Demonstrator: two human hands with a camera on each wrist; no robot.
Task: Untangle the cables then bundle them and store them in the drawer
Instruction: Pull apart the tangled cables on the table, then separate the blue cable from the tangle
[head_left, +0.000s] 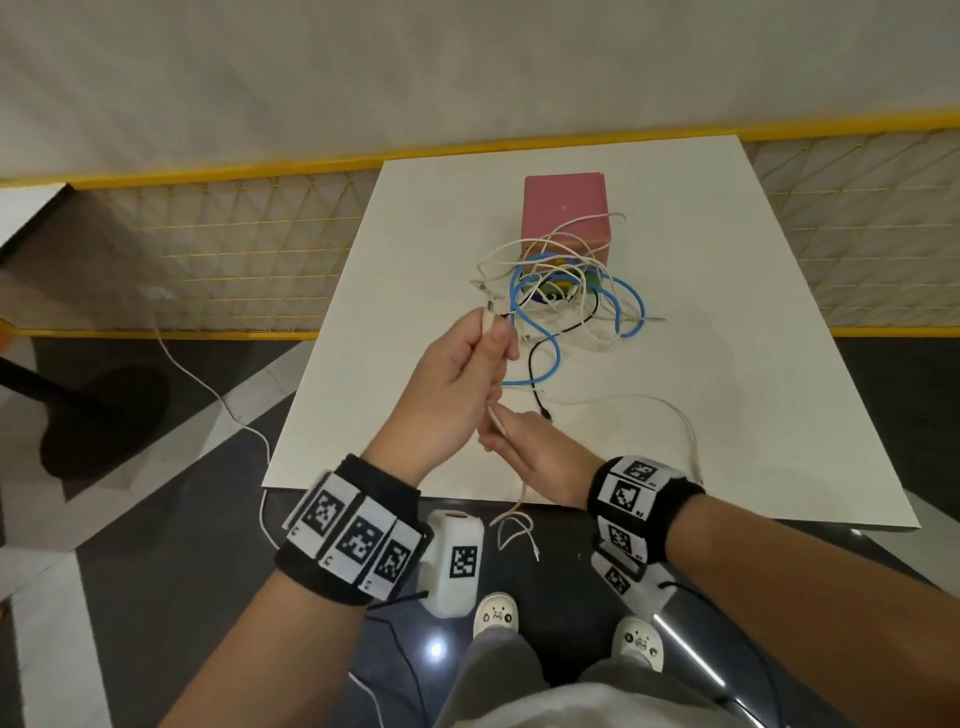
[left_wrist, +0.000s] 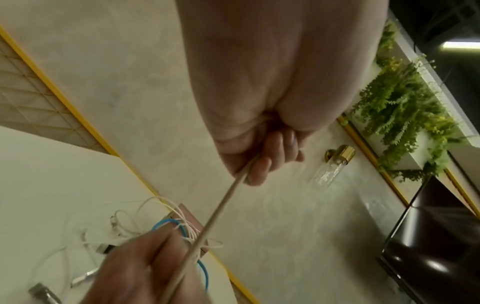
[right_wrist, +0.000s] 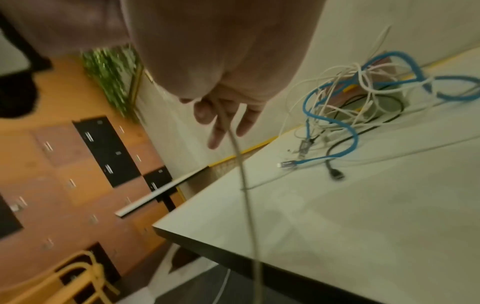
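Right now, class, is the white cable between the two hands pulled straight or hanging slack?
Pulled straight: the white cable runs in a taut line from the left hand to the right hand.
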